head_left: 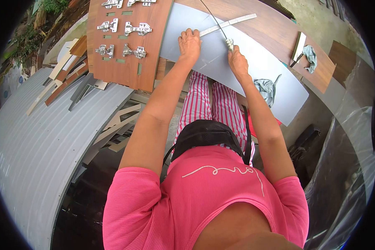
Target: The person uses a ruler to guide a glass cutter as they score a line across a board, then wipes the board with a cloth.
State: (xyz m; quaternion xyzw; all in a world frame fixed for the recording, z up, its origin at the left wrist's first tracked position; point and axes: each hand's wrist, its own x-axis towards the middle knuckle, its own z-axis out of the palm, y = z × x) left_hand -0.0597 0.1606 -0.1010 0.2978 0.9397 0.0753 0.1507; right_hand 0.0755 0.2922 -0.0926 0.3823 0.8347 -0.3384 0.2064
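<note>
My left hand presses down with bent fingers on the near end of a flat metal ruler. The ruler lies slantwise over a pale blue-grey sheet. In my right hand, closed fingers grip a tool with a pale mottled handle. A thin dark rod or cord runs from this handle up past the top edge, crossing over the ruler. Its exact kind is hard to tell. A grey-blue cloth rests on the sheet, to the right of my right forearm.
Several metal cabinet hinges sit on a brown wood panel at the left. Wood offcuts lie on a corrugated metal sheet. A second cloth and a pale block lie on the right-hand board.
</note>
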